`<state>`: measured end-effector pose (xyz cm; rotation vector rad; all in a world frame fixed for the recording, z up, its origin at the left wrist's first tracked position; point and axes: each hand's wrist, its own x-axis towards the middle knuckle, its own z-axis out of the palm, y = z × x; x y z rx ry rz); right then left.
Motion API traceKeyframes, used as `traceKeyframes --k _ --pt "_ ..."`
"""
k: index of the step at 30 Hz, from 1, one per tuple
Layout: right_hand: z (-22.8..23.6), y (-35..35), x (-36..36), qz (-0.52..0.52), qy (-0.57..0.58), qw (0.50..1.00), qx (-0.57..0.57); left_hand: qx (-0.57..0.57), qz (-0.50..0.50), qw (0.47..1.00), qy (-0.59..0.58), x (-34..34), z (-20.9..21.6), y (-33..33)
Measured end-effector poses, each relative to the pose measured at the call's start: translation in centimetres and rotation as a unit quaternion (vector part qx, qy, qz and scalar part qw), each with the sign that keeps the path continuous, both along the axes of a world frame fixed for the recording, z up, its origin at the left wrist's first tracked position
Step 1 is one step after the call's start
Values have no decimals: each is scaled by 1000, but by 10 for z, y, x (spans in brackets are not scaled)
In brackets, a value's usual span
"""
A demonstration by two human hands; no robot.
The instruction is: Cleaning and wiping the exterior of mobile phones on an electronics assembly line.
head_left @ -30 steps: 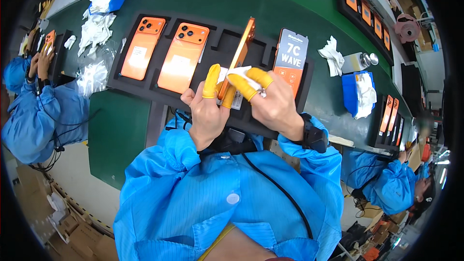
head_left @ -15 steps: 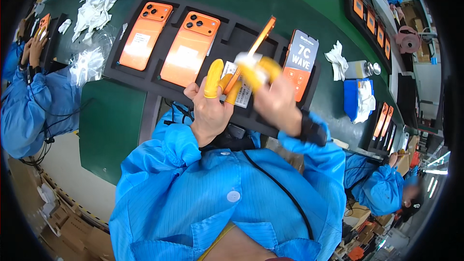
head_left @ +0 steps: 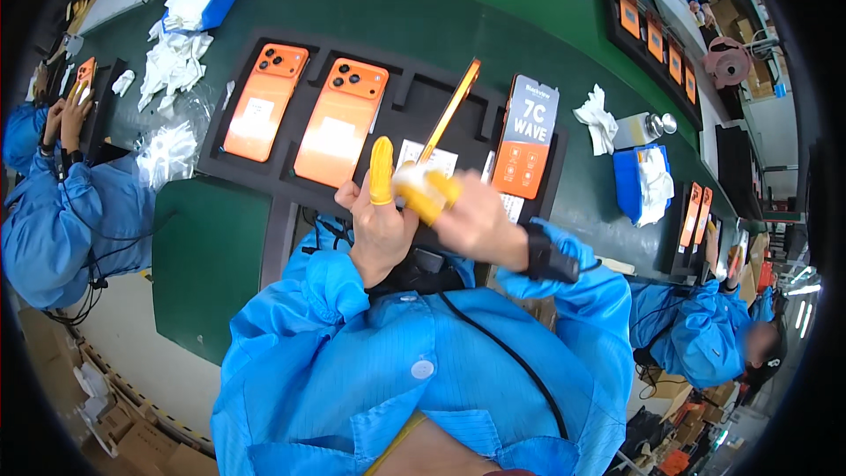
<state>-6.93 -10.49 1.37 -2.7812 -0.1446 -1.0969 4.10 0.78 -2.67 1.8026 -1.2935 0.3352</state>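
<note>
My left hand, with yellow finger cots, is closed around the lower end of an orange smartphone, held edge-on and tilted above a black foam tray. One cotted finger points up. My right hand, blurred and also in yellow cots, pinches a white wipe against the phone's lower part, which it mostly hides. Two orange phones lie camera side up in the tray's left slots. At its right end lies a phone with a grey and orange front film.
White wipes fill a blue box at the far left, above a crumpled pile and clear plastic bags. At right are a loose wipe, a dispenser bottle and another blue box. Co-workers sit at both sides.
My right hand has moved left and down with the wipe, over the phone's lower end. The phone remains edge-on in my left hand. The whole view has shifted slightly.
</note>
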Motion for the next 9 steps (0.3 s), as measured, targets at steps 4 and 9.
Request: traceKeyframes --k 4,9 --pt "19 -30 12 -85 16 996 -19 -23 -17 999 -39 4 4 0" --pt "12 -83 29 -193 -98 976 4 171 -36 985 0 10 50 -4"
